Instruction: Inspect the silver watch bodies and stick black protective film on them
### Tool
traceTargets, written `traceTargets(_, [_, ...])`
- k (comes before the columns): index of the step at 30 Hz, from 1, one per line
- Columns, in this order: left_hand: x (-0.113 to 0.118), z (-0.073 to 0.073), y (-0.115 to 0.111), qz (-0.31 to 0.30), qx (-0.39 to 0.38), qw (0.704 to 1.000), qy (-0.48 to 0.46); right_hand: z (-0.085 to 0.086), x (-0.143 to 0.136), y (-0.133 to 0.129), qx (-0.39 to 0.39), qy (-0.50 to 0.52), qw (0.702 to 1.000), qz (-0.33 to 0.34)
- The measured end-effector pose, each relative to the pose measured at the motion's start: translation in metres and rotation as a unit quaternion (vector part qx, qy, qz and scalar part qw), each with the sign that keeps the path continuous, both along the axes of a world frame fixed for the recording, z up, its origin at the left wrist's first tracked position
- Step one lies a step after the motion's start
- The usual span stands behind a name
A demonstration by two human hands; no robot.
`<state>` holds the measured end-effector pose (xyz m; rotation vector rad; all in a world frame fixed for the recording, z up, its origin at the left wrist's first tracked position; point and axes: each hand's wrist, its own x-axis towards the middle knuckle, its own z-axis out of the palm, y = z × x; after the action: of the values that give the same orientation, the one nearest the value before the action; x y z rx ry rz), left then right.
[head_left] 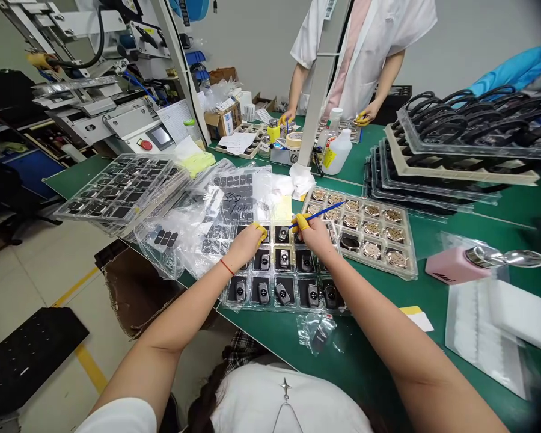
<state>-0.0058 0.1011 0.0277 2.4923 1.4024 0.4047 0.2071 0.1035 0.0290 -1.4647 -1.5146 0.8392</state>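
My right hand (pixel 316 236), with yellow finger cots, is closed around a slim blue pen-like stick (pixel 327 210); its far end slants up to the right. My left hand (pixel 249 244), also wearing yellow finger cots, has its fingers pressed together over the back left part of a clear plastic tray (pixel 247 305). Whatever those fingertips hold is hidden. Grey and black smartwatch bodies lie in the tray's compartments, mostly with their round sensor backs up. One watch body (pixel 283 233) lies between my hands.
A second tray (pixel 408 264) holds gold round parts. Bagged dark pieces (pixel 229 198) and stacked trays (pixel 117 186) lie left. Taller stacks (pixel 460 174), a pink bottle (pixel 455 264) and white foam (pixel 523 313) stand right. Across the bench, a person works behind a metal post (pixel 320 90).
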Motion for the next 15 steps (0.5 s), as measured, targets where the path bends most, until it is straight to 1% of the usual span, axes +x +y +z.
traceTargets(4, [-0.009,0.009,0.005,-0.025,-0.028,0.999,-0.011,-0.016,-0.005,-0.001,0.009,-0.048,0.999,-0.002])
traceTargets(7, [-0.012,0.012,0.004,0.0,-0.032,0.999,-0.029,-0.02,-0.008,-0.001,0.02,-0.098,0.995,-0.005])
traceTargets(10, [0.0,0.011,0.002,0.027,-0.023,0.999,-0.041,-0.021,-0.009,-0.002,0.025,-0.143,0.989,-0.006])
traceTargets(15, [0.033,0.006,0.006,0.005,-0.033,0.999,-0.015,-0.021,-0.01,-0.003,0.023,-0.2,0.98,-0.009])
